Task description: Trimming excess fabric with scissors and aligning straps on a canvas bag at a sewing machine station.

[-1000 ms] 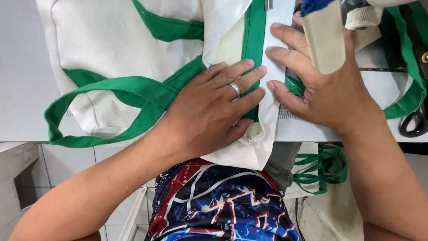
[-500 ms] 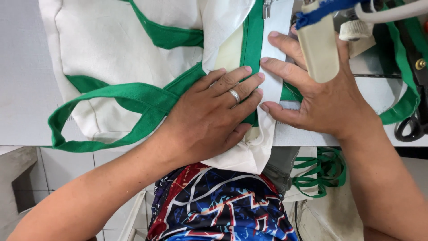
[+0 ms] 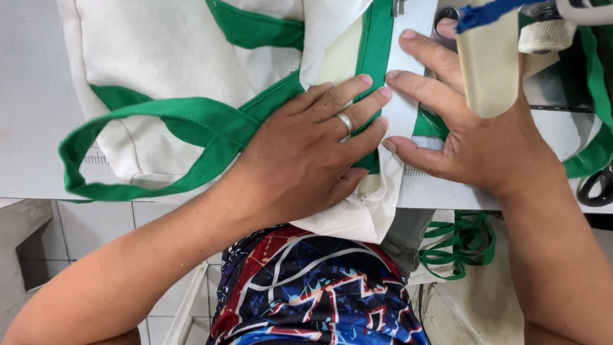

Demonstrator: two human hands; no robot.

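Head view: a cream cloth bag (image 3: 172,57) with green trim lies flat on the white table (image 3: 32,96), its loop handle (image 3: 159,128) at left. The left hand (image 3: 306,160) presses flat, fingers together, on the green edge strip (image 3: 373,57); the right hand (image 3: 472,137) lies beside it, fingers spread.

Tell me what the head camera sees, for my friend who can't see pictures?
Two bare hands press a white cloth bag with green trim flat on a white table. The left hand, wearing a ring, lies on the green strip; the right hand rests beside it. A looped green handle lies to the left.
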